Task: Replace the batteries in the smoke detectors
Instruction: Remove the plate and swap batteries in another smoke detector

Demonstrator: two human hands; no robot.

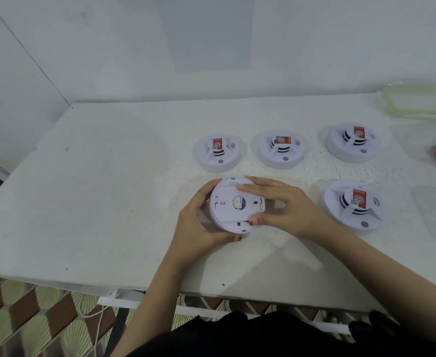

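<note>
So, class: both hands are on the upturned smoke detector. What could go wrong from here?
1. The left hand and right hand grip the upturned detector by its rim; a twist could make it slip and knock the rear-left detector just behind.
2. The other detectors look alike, so once set down face up it may be mixed up with the rest.
</note>
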